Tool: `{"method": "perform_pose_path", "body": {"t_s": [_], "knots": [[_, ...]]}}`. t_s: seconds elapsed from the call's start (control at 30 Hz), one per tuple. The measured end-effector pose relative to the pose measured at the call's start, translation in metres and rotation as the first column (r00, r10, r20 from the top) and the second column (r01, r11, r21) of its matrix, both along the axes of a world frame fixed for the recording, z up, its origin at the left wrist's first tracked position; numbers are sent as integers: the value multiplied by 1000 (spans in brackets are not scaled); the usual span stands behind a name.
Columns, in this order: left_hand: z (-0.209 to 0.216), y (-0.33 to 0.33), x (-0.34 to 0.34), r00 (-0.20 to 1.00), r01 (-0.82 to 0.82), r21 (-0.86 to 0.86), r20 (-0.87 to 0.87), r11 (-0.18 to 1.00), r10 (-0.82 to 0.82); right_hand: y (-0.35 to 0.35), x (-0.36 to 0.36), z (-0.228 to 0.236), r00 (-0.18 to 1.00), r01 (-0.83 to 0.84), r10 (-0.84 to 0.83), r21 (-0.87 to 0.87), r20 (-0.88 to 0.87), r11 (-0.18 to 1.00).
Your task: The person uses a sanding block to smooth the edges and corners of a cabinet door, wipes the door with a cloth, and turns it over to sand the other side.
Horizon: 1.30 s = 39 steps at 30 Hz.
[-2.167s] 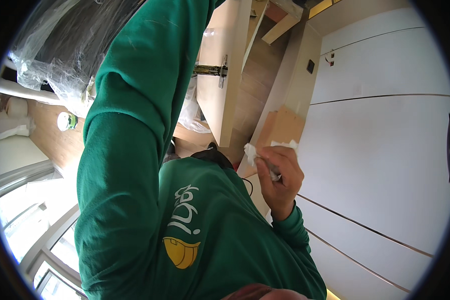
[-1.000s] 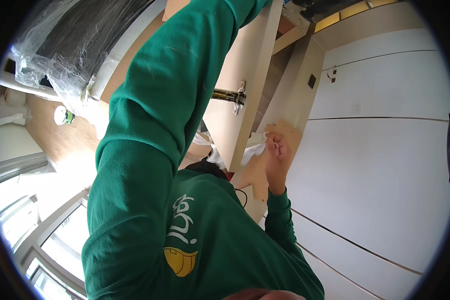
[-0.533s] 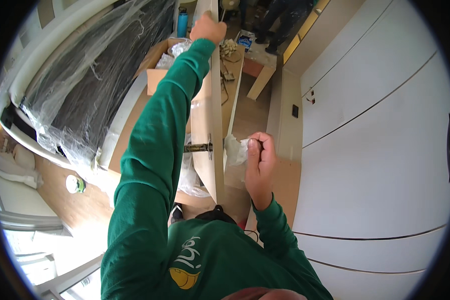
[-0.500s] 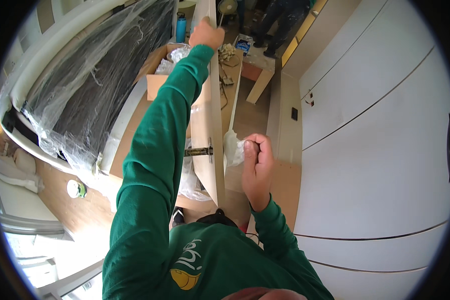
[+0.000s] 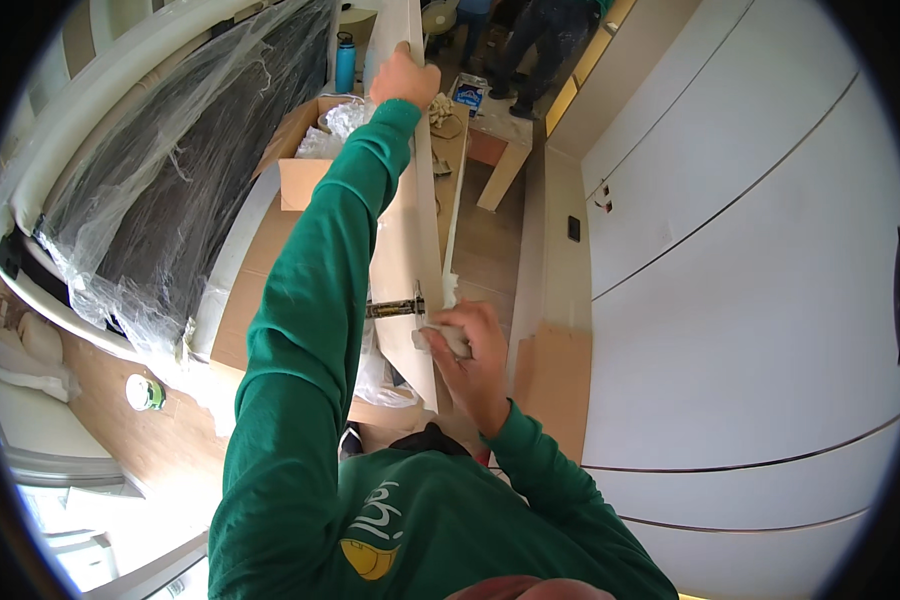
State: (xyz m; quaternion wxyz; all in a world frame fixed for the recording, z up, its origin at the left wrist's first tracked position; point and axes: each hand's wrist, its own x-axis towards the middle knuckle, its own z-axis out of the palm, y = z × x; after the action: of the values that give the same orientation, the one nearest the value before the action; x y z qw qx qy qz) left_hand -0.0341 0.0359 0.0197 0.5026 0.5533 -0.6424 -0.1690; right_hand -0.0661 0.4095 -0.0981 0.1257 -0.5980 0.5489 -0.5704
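A long cream board (image 5: 427, 230) stands on edge in front of me and runs away from my body. My left hand (image 5: 405, 80) grips its upper edge near the far end, with the fingers wrapped over it. Nearer to me, my right hand (image 5: 478, 350) pinches a bunched white cloth (image 5: 446, 341) against the board's edge. Just beyond the cloth, a dark metal drawer slide (image 5: 394, 308) juts left from the board. The cloth's far end is partly hidden by my fingers.
Left of the board is an open cardboard box (image 5: 300, 185) with clear plastic wrap, and a blue bottle (image 5: 345, 65) behind it. A plastic-covered sofa (image 5: 160, 190) fills the left. White cabinet doors (image 5: 730, 300) line the right. Another person's legs (image 5: 540, 50) are at the back.
My right hand has moved left and nearer to me, bringing the white cloth onto the board's edge. The cloth is now bunched where it hung loose before. My left hand keeps its grip.
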Motion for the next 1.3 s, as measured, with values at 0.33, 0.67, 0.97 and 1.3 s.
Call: {"method": "perform_pose_path", "body": {"t_s": [0.33,0.67,0.97,1.3], "knots": [[-9,-6,5,997,76,-9,-7,997,-76,-5,-46,24,992,78,-81,34,93,996],[-15,-22,-1,991,75,-56,-105,996,-81,36,-30,14,983,22,-42,-111,-178,994],[-12,-24,1,999,17,-81,-40,997,-20,38,-21,17,924,-94,143,151,-354,984],[-12,-24,-2,996,6,-46,-90,999,-11,35,-9,15,920,11,23,84,-392,996]]}}
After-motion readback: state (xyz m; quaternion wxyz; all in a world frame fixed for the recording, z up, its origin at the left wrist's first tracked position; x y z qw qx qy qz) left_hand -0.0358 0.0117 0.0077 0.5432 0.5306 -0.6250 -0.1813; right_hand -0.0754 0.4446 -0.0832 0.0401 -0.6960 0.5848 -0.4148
